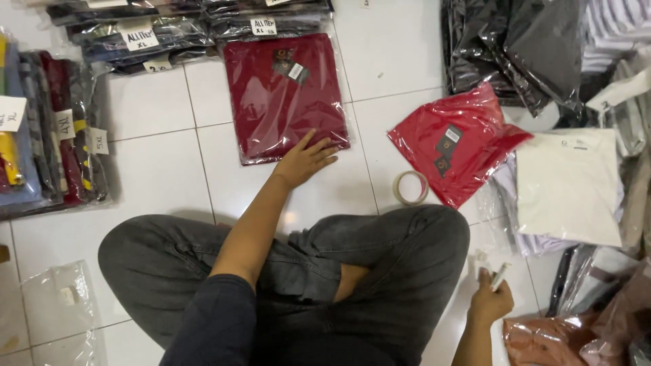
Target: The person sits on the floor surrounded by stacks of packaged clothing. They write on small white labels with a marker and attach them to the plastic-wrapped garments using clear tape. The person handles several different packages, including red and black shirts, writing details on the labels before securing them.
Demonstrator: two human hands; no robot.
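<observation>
White floor tiles spread under someone sitting cross-legged in grey trousers, with bagged clothes stacked along the far and side edges. Largest within reach is a dark red garment in a clear bag, lying flat just beyond the left hand. That arm stretches forward across the knee, palm down, fingers spread wide, their tips resting on the bag's near edge. To the right of those fingers lies a brighter red bagged garment, then a cream folded one partly covering other clothes. A roll of clear tape sits between the fingers and the bright red bag. The right hand, low beside the knee, is curled around a small white pen-like thing; what it is exactly is hard to make out.
</observation>
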